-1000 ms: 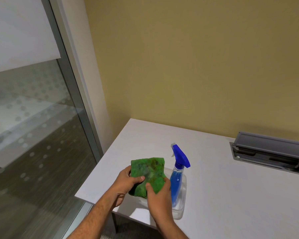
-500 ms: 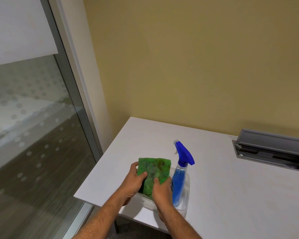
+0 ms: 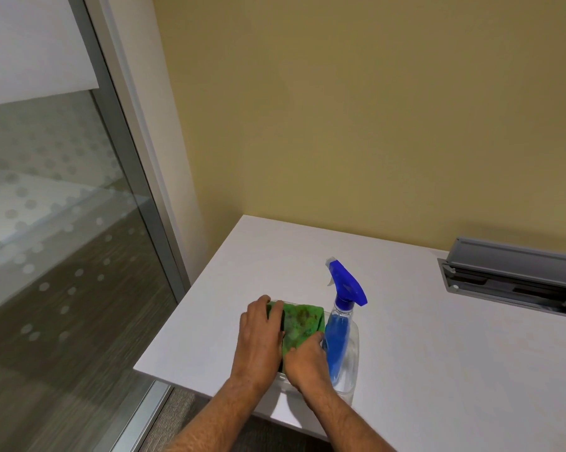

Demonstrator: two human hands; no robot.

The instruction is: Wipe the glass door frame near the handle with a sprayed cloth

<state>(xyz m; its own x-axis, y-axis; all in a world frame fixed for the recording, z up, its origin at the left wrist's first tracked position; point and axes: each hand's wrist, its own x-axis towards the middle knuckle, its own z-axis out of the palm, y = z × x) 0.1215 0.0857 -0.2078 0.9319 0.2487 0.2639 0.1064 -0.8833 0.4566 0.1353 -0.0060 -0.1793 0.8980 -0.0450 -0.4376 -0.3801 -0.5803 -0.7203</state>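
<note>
Lowered into clear tub [image 3: 351,380], mottled green cloth [image 3: 302,324], brown-stained, both hands' [image 3: 258,340] [image 3: 307,358] grip clamped on it

Soft, even indoor light; faint shadows under the hands, slight blur overall, wide-angle bending at the edges.

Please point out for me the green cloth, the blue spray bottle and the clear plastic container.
Green stained cloth [image 3: 302,324]: head view, on its mottled middle.
Clear spray bottle with blue liquid and blue trigger head [image 3: 338,340]: head view, on the liquid-filled body.
Clear plastic container [image 3: 351,373]: head view, on its right wall.
</note>
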